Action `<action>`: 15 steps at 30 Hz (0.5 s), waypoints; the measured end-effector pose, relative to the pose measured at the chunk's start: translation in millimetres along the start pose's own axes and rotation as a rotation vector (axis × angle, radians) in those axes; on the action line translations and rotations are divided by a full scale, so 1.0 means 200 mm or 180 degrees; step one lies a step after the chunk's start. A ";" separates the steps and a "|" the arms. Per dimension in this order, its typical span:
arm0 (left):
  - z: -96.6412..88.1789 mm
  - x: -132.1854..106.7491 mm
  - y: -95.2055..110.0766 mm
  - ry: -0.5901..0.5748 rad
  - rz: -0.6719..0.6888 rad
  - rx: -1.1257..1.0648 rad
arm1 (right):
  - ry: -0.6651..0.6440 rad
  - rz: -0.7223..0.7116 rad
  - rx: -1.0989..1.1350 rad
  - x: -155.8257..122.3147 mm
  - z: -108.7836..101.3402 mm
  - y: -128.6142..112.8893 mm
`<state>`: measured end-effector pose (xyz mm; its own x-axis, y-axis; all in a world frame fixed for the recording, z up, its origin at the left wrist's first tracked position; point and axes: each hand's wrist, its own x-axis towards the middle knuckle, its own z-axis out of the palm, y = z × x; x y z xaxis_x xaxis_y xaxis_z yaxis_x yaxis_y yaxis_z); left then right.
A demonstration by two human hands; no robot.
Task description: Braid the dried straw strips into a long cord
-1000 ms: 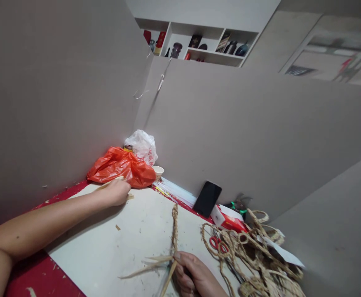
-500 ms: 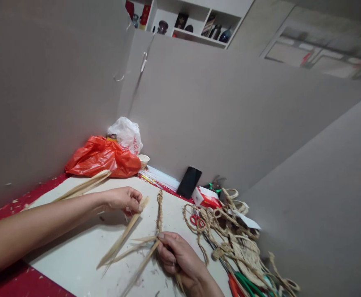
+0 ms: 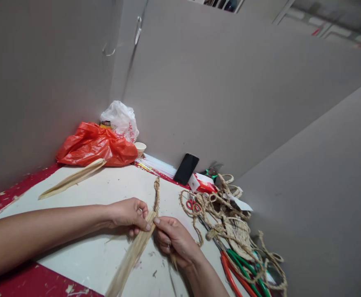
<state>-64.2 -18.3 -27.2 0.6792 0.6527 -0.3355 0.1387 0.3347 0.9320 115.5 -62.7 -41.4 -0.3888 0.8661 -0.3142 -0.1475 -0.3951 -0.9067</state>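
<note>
My left hand [image 3: 129, 215] is closed in a pinch on a pale dried husk strip [image 3: 132, 253], which trails down toward the front edge. Close beside it, my right hand [image 3: 177, 239] pinches the lower end of a braided husk cord [image 3: 157, 193], thumb and forefinger meeting where strip and braid come together. The finished part of the cord points away from me across the white sheet [image 3: 84, 243]. Loose ends stick out below my right hand. Another folded dried husk [image 3: 72, 179] lies on the sheet beyond my left forearm.
Coiled braided cords [image 3: 230, 218] are heaped at the right, with red-handled scissors [image 3: 193, 205] among them and green [image 3: 245, 266] and orange [image 3: 230, 274] tool handles in front. Along the back stand a red plastic bag [image 3: 97, 146], a paper cup [image 3: 140, 148] and a black phone [image 3: 186, 168].
My left hand has brought its husk strip right and down to the braid, beside my right hand. The strip now overlaps the braid's working end. The camera view has tipped downward.
</note>
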 end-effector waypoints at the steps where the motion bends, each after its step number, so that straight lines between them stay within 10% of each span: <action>1: 0.00 0.00 0.00 0.0013 -0.0012 0.0044 | 0.0031 0.0002 -0.0048 0.00 0.00 0.00; 15: 0.01 0.02 -0.04 0.0219 0.0114 -0.0167 | 0.0609 -0.0256 -0.0469 0.02 0.04 0.04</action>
<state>-60.1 -19.5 -35.6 0.6317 0.7096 -0.3123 0.0760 0.3442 0.9358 104.9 -64.6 -47.2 -0.1998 0.9407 -0.2742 -0.0313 -0.2858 -0.9578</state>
